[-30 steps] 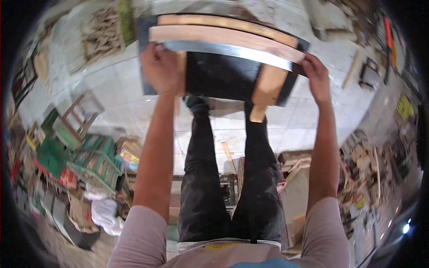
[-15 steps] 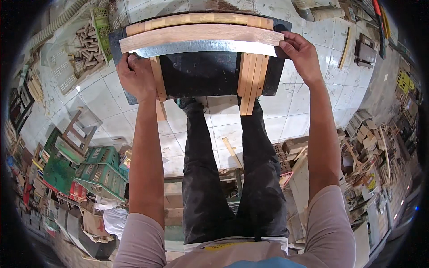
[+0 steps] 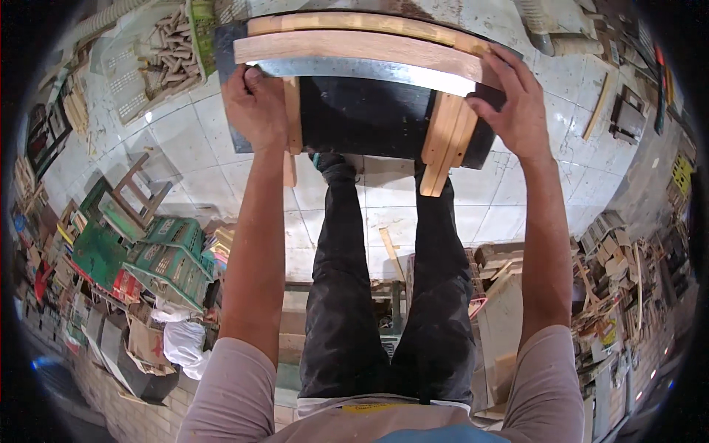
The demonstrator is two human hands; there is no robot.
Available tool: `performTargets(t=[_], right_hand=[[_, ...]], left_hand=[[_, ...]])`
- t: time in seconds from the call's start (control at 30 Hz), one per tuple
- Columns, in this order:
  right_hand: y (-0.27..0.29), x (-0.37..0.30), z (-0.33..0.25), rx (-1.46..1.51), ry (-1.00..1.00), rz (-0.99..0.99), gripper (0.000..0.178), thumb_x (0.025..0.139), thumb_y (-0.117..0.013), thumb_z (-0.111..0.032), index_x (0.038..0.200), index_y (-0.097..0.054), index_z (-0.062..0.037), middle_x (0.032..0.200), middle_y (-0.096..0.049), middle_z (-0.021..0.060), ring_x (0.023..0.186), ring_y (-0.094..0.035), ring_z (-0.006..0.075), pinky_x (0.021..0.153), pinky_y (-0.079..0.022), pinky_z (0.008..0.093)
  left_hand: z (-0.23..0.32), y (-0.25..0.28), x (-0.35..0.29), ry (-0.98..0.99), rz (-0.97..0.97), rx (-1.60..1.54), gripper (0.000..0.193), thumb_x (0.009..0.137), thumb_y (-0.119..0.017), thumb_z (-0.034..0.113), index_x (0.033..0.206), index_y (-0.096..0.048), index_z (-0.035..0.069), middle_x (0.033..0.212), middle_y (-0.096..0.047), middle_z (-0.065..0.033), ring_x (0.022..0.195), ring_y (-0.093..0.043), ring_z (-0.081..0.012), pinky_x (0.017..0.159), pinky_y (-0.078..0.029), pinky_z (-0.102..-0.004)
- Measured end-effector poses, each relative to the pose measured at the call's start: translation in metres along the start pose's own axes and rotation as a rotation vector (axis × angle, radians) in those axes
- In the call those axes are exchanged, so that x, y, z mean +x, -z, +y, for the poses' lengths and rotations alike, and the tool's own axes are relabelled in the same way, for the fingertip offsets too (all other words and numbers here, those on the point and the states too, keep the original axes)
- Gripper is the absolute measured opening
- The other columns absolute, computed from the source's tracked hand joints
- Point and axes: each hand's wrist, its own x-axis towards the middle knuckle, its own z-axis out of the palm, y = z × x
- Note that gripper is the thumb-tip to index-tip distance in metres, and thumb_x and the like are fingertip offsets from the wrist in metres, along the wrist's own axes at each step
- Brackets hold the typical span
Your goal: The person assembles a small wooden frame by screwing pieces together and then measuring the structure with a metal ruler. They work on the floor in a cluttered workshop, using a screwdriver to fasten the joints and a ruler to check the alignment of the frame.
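Note:
A long steel ruler lies along the near edge of a pale wooden strip, above a dark board. My left hand is closed at the ruler's left end, its thumb on the metal and its fingers curled. At the other end my right hand spans strip and ruler, fingers over the far edge and thumb at the near one, covering the tip. Behind runs another wooden piece. Narrow drilled wooden bars rest on the board at right, with another bar beside my left hand.
Past my left hand a green crate stands by a pile of short wooden pegs. A small wooden stool and green plastic baskets are at left. Wood scraps heap up at right. My legs are below the board.
The view has shifted, so board, strip and ruler appear farther right and slightly tilted. My right hand's fingers have spread wider across the strip's end. My left hand keeps its hold.

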Motion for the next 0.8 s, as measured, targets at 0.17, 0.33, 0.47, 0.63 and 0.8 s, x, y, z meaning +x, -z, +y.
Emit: performTargets(t=[0.17, 0.33, 0.47, 0.63, 0.8], right_hand=[[0.003, 0.003, -0.003, 0.090, 0.011, 0.006, 0.070, 0.070, -0.086, -0.008, 0.135, -0.060, -0.0083, 0.140, -0.058, 0.0124, 0.126, -0.058, 0.0349, 0.107, -0.048, 0.0412], [0.003, 0.003, -0.013, 0.036, -0.063, -0.040, 0.068, 0.077, -0.084, -0.014, 0.140, -0.058, -0.0131, 0.147, -0.053, 0.0059, 0.133, -0.055, 0.0296, 0.110, -0.049, 0.0418], [0.002, 0.001, -0.007, -0.029, -0.071, -0.064, 0.069, 0.080, -0.083, -0.020, 0.144, -0.055, -0.0177, 0.150, -0.050, 0.0036, 0.135, -0.054, 0.0269, 0.110, -0.050, 0.0416], [0.003, 0.003, -0.015, -0.020, -0.054, -0.068, 0.066, 0.085, -0.080, -0.020, 0.145, -0.053, -0.0129, 0.150, -0.050, 0.0079, 0.136, -0.051, 0.0300, 0.112, -0.045, 0.0415], [0.002, 0.003, -0.014, -0.041, -0.049, -0.066, 0.069, 0.082, -0.082, -0.020, 0.145, -0.054, -0.0184, 0.151, -0.049, 0.0084, 0.139, -0.049, 0.0301, 0.113, -0.046, 0.0437]], left_hand=[[-0.006, -0.003, 0.002, 0.105, -0.069, -0.036, 0.032, 0.101, -0.056, 0.025, 0.117, -0.068, 0.000, 0.102, -0.068, -0.0199, 0.094, -0.066, -0.0346, 0.087, -0.051, -0.0422], [-0.002, -0.004, -0.001, -0.013, 0.075, -0.139, 0.025, 0.093, -0.065, 0.019, 0.111, -0.067, 0.001, 0.099, -0.066, -0.0169, 0.091, -0.064, -0.0370, 0.083, -0.050, -0.0478], [0.005, 0.004, -0.008, 0.053, 0.008, -0.250, 0.042, 0.089, -0.070, 0.022, 0.125, -0.062, 0.002, 0.102, -0.066, -0.0135, 0.090, -0.066, -0.0320, 0.091, -0.046, -0.0442], [0.002, 0.008, -0.007, -0.054, 0.030, -0.170, 0.051, 0.089, -0.073, 0.031, 0.129, -0.060, 0.002, 0.103, -0.062, -0.0123, 0.097, -0.061, -0.0336, 0.087, -0.044, -0.0465], [0.005, 0.009, -0.007, -0.024, 0.024, -0.183, 0.043, 0.091, -0.070, 0.031, 0.122, -0.065, 0.002, 0.100, -0.060, -0.0133, 0.097, -0.059, -0.0347, 0.088, -0.042, -0.0466]])
